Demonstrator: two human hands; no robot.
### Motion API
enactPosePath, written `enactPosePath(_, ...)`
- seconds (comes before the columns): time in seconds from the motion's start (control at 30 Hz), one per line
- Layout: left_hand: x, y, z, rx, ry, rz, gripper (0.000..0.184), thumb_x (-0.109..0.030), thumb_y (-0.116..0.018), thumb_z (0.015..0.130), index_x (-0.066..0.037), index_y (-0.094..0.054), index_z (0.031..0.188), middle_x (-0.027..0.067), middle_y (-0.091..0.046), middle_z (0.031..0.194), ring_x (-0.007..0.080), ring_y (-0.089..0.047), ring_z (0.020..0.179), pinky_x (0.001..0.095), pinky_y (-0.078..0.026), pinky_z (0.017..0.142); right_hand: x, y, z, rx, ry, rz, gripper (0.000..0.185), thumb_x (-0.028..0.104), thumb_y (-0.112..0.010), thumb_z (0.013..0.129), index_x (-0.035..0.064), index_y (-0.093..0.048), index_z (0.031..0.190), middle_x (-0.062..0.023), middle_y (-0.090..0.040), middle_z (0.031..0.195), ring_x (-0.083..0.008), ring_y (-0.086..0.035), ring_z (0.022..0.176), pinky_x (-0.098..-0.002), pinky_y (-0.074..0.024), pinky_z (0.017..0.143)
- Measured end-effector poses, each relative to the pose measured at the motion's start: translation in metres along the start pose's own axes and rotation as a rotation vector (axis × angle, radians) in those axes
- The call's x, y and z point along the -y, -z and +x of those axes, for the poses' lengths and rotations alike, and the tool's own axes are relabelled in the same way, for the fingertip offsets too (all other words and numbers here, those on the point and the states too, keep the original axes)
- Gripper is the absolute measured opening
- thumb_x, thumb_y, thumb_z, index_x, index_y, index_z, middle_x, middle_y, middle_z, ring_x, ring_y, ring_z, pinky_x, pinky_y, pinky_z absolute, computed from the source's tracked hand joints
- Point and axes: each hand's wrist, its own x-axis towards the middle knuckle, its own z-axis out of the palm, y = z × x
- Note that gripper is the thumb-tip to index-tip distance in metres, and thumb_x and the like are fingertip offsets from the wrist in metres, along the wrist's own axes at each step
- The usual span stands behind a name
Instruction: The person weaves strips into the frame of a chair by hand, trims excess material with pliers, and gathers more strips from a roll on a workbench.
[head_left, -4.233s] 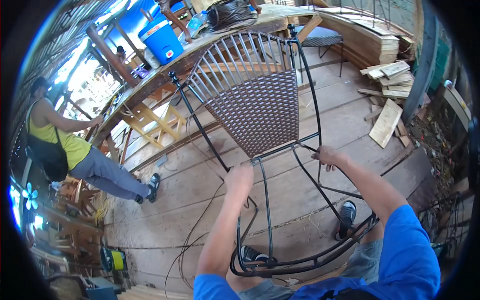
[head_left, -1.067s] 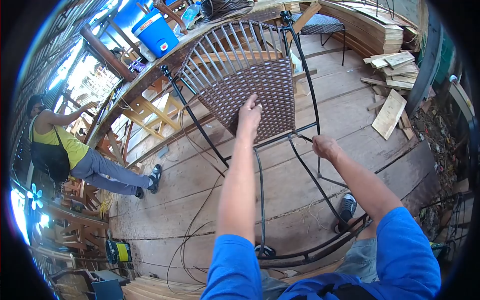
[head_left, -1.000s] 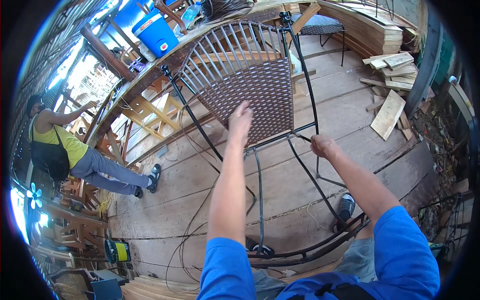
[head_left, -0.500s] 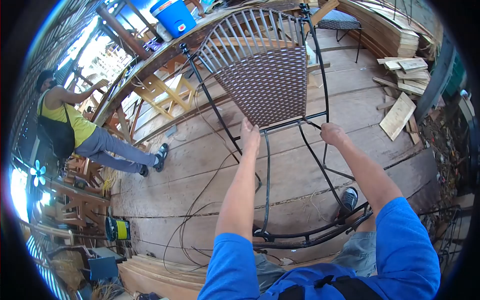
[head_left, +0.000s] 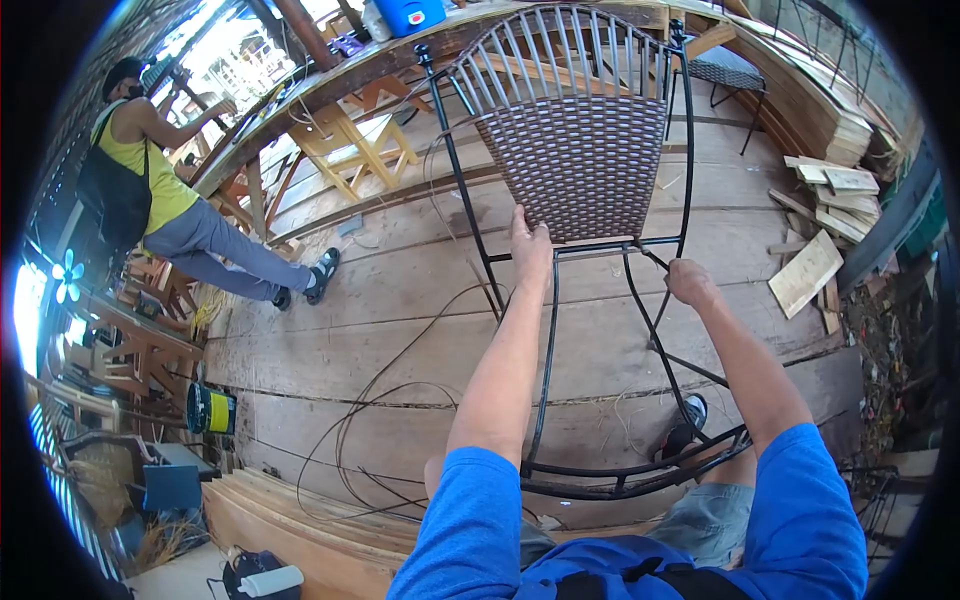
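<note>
In front of me stands a black metal chair frame (head_left: pixel 688 150) with curved rockers at its base. Brown strands form a tightly woven backrest (head_left: pixel 580 165), with bare vertical ribs showing above the weave. My left hand (head_left: pixel 532 248) grips the backrest's lower left corner, its thumb near the front and some fingers hidden behind. My right hand (head_left: pixel 692 283) is closed in a fist just right of the lower crossbar. A short dark strand (head_left: pixel 654 258) runs from the crossbar into that fist. Long loose strands (head_left: pixel 345 425) lie coiled on the floor to the left.
A person (head_left: pixel 165 200) in a yellow top stands at a long workbench (head_left: pixel 330 90) on the left. A yellow wooden stool (head_left: pixel 345 150) is by the bench. Stacked boards (head_left: pixel 810 110) and wood offcuts (head_left: pixel 840 190) lie right. A dark bucket (head_left: pixel 211 409) sits left.
My view has shifted, so the chair and both hands appear farther right. Both hands keep nearly the same places on the chair and strand.
</note>
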Motion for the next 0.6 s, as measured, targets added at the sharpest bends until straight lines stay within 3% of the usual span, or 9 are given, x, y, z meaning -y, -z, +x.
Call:
enactPosePath(0.2, -0.025, 0.002, -0.007, -0.026, 0.188, -0.196, 0.060, 0.010, -0.037, 0.080, 0.005, -0.028, 0.139, 0.0143, -0.043, 0.135, 0.0193, -0.045, 0.120, 0.0289, -0.033, 0.102, -0.013, -0.015, 0.010, -0.026, 0.033, 0.029, 0.028, 0.024, -0.055, 0.083, -0.0026, -0.064, 0.087, -0.0246, -0.064, 0.092, -0.0385, -0.061, 0.091, -0.0444, -0.0488, 0.080)
enactPosePath(0.43, -0.020, 0.004, -0.008, -0.049, 0.148, -0.203, 0.060, 0.011, -0.039, 0.078, 0.003, -0.033, 0.137, 0.0122, -0.049, 0.128, 0.0181, -0.048, 0.115, 0.0267, -0.034, 0.099, -0.025, -0.029, 0.019, -0.056, 0.115, -0.080, 0.023, 0.022, -0.059, 0.080, 0.0010, -0.066, 0.087, -0.0238, -0.065, 0.091, -0.0373, -0.063, 0.090, -0.0432, -0.0513, 0.077)
enactPosePath(0.53, -0.015, 0.010, -0.002, 0.043, 0.116, -0.150, 0.062, 0.006, -0.041, 0.083, 0.003, -0.023, 0.142, 0.0161, -0.040, 0.138, 0.0220, -0.044, 0.122, 0.0302, -0.035, 0.099, -0.021, -0.026, 0.019, -0.046, 0.066, -0.052, 0.023, 0.022, -0.058, 0.081, 0.0013, -0.066, 0.087, -0.0235, -0.065, 0.092, -0.0373, -0.063, 0.091, -0.0434, -0.0512, 0.078)
enactPosePath(0.6, -0.008, 0.013, 0.008, 0.029, 0.118, -0.052, 0.061, 0.006, -0.042, 0.083, 0.003, -0.025, 0.141, 0.0164, -0.040, 0.137, 0.0217, -0.044, 0.122, 0.0302, -0.034, 0.100, -0.012, -0.017, 0.011, -0.041, 0.035, -0.047, 0.024, 0.022, -0.057, 0.082, 0.0011, -0.066, 0.088, -0.0235, -0.065, 0.093, -0.0374, -0.063, 0.092, -0.0435, -0.0509, 0.079)
